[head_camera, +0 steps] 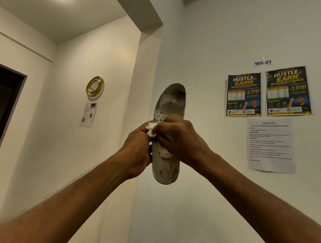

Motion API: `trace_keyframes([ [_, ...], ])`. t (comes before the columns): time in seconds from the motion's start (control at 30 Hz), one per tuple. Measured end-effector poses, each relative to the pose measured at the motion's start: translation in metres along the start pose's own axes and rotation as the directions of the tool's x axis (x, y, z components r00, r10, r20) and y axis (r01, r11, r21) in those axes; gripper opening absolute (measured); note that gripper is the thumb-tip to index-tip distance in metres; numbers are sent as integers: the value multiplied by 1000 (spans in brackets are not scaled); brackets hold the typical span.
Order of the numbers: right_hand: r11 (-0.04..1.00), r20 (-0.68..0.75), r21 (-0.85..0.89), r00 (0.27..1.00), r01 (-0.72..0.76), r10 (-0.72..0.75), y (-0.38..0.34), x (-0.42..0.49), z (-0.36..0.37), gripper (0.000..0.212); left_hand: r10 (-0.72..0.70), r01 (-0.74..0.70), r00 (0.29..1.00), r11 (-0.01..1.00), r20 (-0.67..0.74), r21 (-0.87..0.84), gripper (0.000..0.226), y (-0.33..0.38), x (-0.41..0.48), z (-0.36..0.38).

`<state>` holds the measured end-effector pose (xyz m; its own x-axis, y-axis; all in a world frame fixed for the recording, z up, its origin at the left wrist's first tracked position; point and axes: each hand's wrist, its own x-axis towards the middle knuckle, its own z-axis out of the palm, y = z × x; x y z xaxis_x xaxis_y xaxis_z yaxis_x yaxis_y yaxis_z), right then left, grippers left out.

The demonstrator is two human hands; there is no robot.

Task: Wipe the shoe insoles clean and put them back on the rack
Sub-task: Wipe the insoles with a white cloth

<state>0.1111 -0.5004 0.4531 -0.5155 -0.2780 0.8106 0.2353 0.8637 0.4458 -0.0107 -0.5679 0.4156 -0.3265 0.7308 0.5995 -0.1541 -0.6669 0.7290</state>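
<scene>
The insole [171, 104] is standing upright in the middle of the frame, toe end toward the top and heel toward the bottom, held up in front of the white wall. It is looking thin and light, and probably flexing easily under pressure, so a hold along one long edge near the heel, with support behind the rubbed spot, is likely serving best. Its pale grey face is showing dark blotches and speckles, thickest at the toe and along the left edge, so it is not yet looking clean. The left hand [136, 152] is grasping the lower left edge of the insole. The right hand [181, 140] is closing its fingers [167, 128] on a white wipe [151, 130], pressing it against the insole's middle.
</scene>
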Motion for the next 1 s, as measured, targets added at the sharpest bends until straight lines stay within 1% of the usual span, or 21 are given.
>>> trace_keyframes([
  [0.1,997,-92,-4,993,-77,76,5,1,-2,12,-30,30,1000,997,-8,-70,36,1,0,0],
  [0.13,997,-92,-9,993,-80,79,5,1,-1,12,-34,33,999,996,-12,-77,36,2,0,-1],
  [0.23,1000,1,17,1000,-9,9,-3,-2,3,10,-28,25,999,996,-35,-90,39,3,-1,-1],
  [0.37,998,-68,19,996,-62,64,-1,-5,0,11,-46,41,998,994,-50,-100,37,4,-5,1],
  [0.4,999,-47,17,998,-44,45,-3,-7,3,10,-51,47,998,995,-44,-85,37,3,-5,1],
  [0.5,997,92,59,995,44,-49,-12,-15,9,14,-25,23,999,998,-47,-52,31,0,-5,-2],
  [0.53,997,92,71,995,38,-44,-11,-17,9,16,-6,4,999,999,-54,-43,28,-2,-4,-3],
  [0.57,997,62,76,998,21,-25,-9,-18,8,18,9,-11,998,1000,-59,-27,27,-3,-4,-2],
  [0.63,998,12,64,1000,1,-1,-9,-20,8,21,26,-25,998,1000,-65,14,34,-5,-2,-2],
  [0.7,998,76,37,995,58,-60,-16,-24,15,18,27,-22,996,998,-81,56,41,-7,-2,-3],
  [0.77,992,138,52,983,114,-120,-19,-27,20,15,18,-11,994,998,-106,68,43,-8,-2,-5],
  [0.8,994,116,61,988,93,-100,-17,-27,21,15,14,-8,994,999,-109,50,43,-9,-2,-6],
  [0.87,998,15,65,1000,7,-8,-12,-25,19,16,15,-13,993,1000,-117,19,43,-9,-1,-6],
  [0.9,998,-4,55,1000,-18,18,-12,-25,19,16,21,-19,992,1000,-121,20,42,-8,-2,-5],
  [0.93,999,16,37,1000,-10,9,-13,-26,20,16,28,-24,992,999,-123,31,42,-8,-1,-5],
  [1.0,998,106,22,992,66,-68,-19,-29,24,14,37,-31,991,998,-126,53,42,-7,1,-6],
])
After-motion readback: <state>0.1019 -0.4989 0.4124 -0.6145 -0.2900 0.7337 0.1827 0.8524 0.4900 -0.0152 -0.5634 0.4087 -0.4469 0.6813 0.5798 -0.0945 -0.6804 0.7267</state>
